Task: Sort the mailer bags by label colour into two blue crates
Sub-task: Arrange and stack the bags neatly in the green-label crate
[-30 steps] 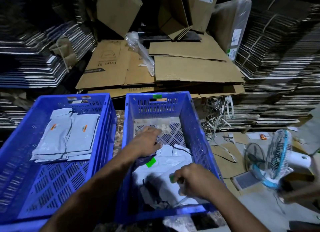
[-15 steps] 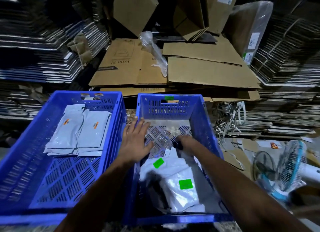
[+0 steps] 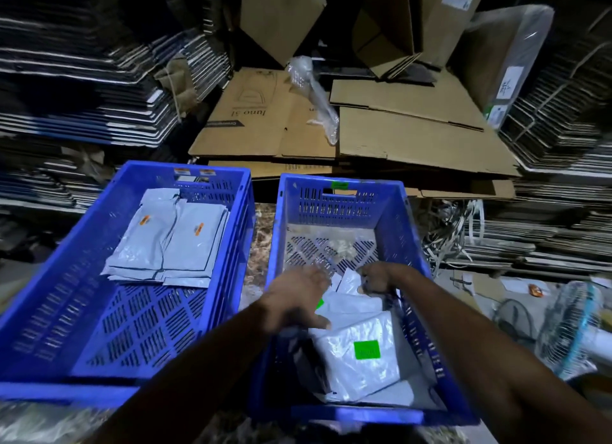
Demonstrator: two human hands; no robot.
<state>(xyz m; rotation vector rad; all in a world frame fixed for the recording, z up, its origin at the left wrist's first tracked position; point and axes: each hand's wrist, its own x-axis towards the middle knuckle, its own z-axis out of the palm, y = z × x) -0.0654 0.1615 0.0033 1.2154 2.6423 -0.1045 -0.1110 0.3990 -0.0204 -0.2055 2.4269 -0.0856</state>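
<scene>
Stacks of flattened corrugated cardboard (image 3: 414,135) fill the back, brown and matte, with dark striped piles of folded sheets (image 3: 82,89) on both sides.

In front stand two rectangular crates of hard blue plastic, side by side, with slotted walls and perforated floors. The left crate (image 3: 66,311) carries small orange stickers on its far rim. Inside, toward the far end, lie flat grey mailer bags with orange labels (image 3: 172,241), smooth and slightly glossy, overlapping in a low pile. The right crate (image 3: 407,231) has a green sticker on its far rim. Its near half holds white glossy mailer bags, wrinkled and loosely heaped; the top one, the mailer bag with green label (image 3: 361,354), shows a bright green square. A second green label (image 3: 320,303) is partly visible under the left hand.

Between the crates a strip of marbled brown desk (image 3: 256,245) shows.

At the right edge stands a small fan (image 3: 569,331) with a round wire cage and turquoise trim.

The left hand (image 3: 298,303) reaches into the right crate, its fingers spread and released, resting on the white bags. The right hand (image 3: 377,278) is near the crate's right wall; its fingers are curled and pinch the upper edge of a white bag (image 3: 351,279).
</scene>
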